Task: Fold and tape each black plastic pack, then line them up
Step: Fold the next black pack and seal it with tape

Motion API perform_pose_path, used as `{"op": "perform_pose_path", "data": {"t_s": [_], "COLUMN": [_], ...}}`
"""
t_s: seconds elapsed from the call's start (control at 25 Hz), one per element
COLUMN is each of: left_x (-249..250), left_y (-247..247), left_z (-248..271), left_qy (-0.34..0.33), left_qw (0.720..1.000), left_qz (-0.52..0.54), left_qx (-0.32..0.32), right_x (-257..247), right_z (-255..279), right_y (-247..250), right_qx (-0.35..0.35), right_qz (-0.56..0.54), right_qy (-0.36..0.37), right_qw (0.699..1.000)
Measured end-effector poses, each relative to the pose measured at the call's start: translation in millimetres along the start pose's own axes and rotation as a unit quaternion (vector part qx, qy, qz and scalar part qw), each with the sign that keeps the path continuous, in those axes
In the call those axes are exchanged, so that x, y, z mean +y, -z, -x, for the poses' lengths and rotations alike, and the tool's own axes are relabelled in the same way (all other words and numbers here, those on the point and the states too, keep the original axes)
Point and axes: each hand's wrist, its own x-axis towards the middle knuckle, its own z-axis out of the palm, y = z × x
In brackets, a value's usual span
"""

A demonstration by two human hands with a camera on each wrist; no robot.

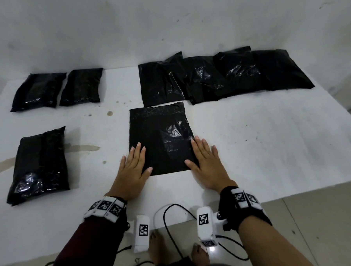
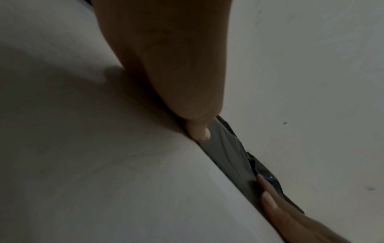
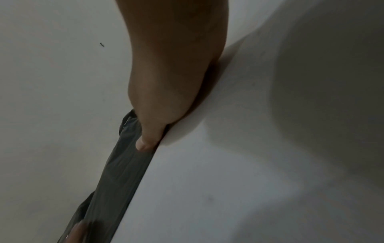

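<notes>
Your left hand (image 1: 132, 171) and right hand (image 1: 208, 165) lie flat, fingers straight, pressing the unfolded pack's (image 1: 160, 137) near corners. Three folded packs (image 1: 39, 166) lie left.

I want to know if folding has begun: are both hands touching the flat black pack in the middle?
Touching. The head view shows the left hand and right hand lying flat on the near corners of the flat pack; both wrist views show thumbs on it.

No readable text anywhere

Only black-and-white square code markers show, on the wristbands (image 1: 105, 207) and the white wrist-camera housings (image 1: 204, 219) near the table's front edge; they carry no letters or numbers.
</notes>
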Motion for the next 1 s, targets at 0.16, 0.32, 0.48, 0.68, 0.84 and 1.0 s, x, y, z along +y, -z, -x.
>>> {"op": "perform_pose_path", "data": {"t_s": [0.16, 0.32, 0.48, 0.68, 0.84, 1.0], "left_x": [-13, -19, -21, -27, -31, -45], "left_y": [9, 13, 19, 17, 19, 21], "left_z": [1, 6, 15, 23, 26, 29], "left_qy": [-0.007, -0.015, -0.007, -0.013, 0.005, 0.016], "left_qw": [0.995, 0.986, 0.975, 0.987, 0.986, 0.978], "left_qz": [0.099, 0.165, 0.223, 0.155, 0.166, 0.201], "left_qx": [-0.008, 0.002, 0.02, 0.029, 0.029, 0.053], "right_x": [5, 17, 18, 18, 22, 22], "right_z": [0, 3, 2, 4, 3, 1], "right_y": [4, 7, 5, 4, -1, -4], "right_qx": [0.018, 0.073, 0.1, 0.122, 0.12, 0.145], "right_qz": [-0.07, -0.176, -0.202, -0.205, -0.199, -0.228], "right_qy": [-0.001, 0.007, -0.002, 0.003, 0.009, -0.002], "right_qw": [0.997, 0.982, 0.974, 0.971, 0.973, 0.963]}}
